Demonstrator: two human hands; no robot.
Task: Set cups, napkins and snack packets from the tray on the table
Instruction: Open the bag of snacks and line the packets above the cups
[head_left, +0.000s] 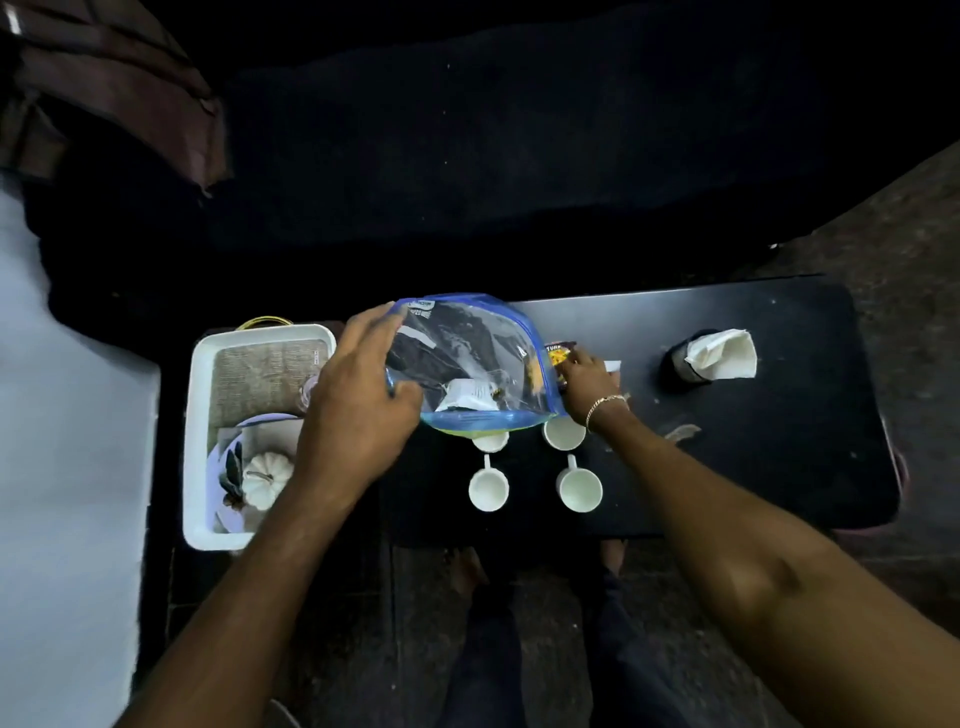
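Observation:
My left hand (358, 395) grips the left edge of a clear zip bag with blue edging (472, 364), held above the black table (779, 467); a white packet lies inside the bag. At the bag's right side my right hand (592, 384) pinches a dark snack packet with yellow print (558, 358). Several white cups stand on the table: two in front (488, 488) (579, 488), and two behind them (491, 441) (563, 434), partly hidden under the bag. White napkins (724, 353) sit in a dark holder at the right.
A white tray (200, 415) stands at the left, holding a woven mat (265, 374), a plate and a small white pumpkin (265, 478). Dark fabric lies beyond the table. A small white slip (613, 366) lies by my right hand.

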